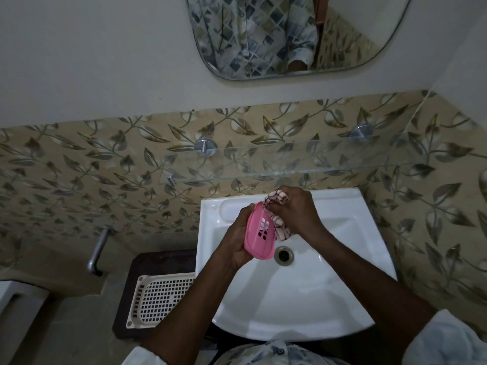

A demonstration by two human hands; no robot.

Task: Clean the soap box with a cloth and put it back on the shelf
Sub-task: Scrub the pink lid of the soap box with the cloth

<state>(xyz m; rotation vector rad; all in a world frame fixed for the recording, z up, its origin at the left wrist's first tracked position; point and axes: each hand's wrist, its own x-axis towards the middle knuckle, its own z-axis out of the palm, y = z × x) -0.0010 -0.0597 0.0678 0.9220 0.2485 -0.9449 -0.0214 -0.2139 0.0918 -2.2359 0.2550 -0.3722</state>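
Over the white sink, my left hand grips a pink slotted soap box from its left side, tilted on edge. My right hand is closed on a pink checked cloth and presses it against the box's right edge. Part of the cloth hangs below my fingers, beside the box. A glass shelf runs along the tiled wall just above the sink, with nothing on it.
The sink drain lies under the box. A cream perforated tray rests on a dark stand left of the sink. A metal tap sticks out of the wall at left. A mirror hangs above.
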